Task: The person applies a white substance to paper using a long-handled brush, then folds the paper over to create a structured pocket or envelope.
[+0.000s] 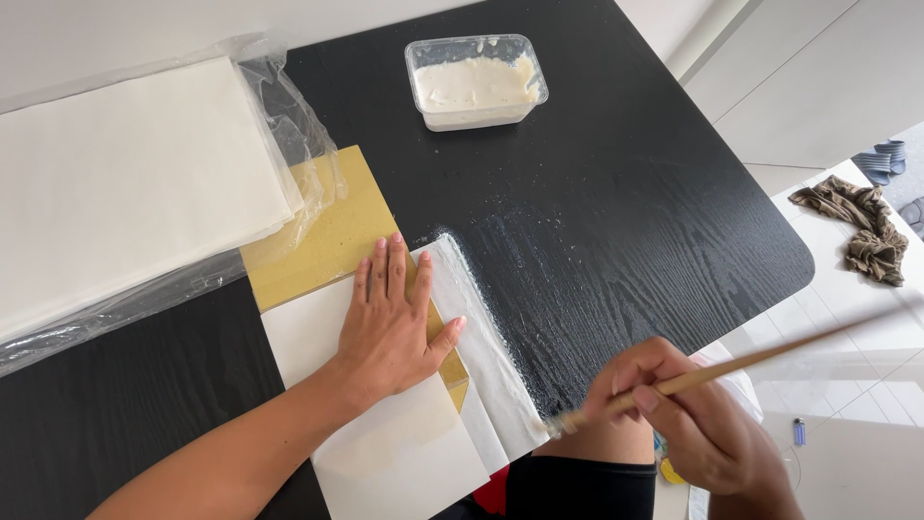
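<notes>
my left hand (pixel 390 323) is pressed flat, palm down, fingers (pixel 383 270) stretched forward and thumb out to the side, forearm angled in from lower left, while my right hand (pixel 688 414) is curled into a pinch-style grip, knuckles up.

Bright, even daylight fills my view; the white floor tiles (pixel 847 318) at right are close to overexposed, and the black tabletop (pixel 616 193) carries a soft sheen over its wood grain. Shadows are weak: only a faint one lies beside my left hand (pixel 390 323), and the clear plastic wrap (pixel 289 106) shows small glints. Focus is sharp at centre, the long stick (pixel 770 356) in my right hand (pixel 688 414) is slightly motion-blurred, and straight lines bow mildly toward the frame edges.
</notes>
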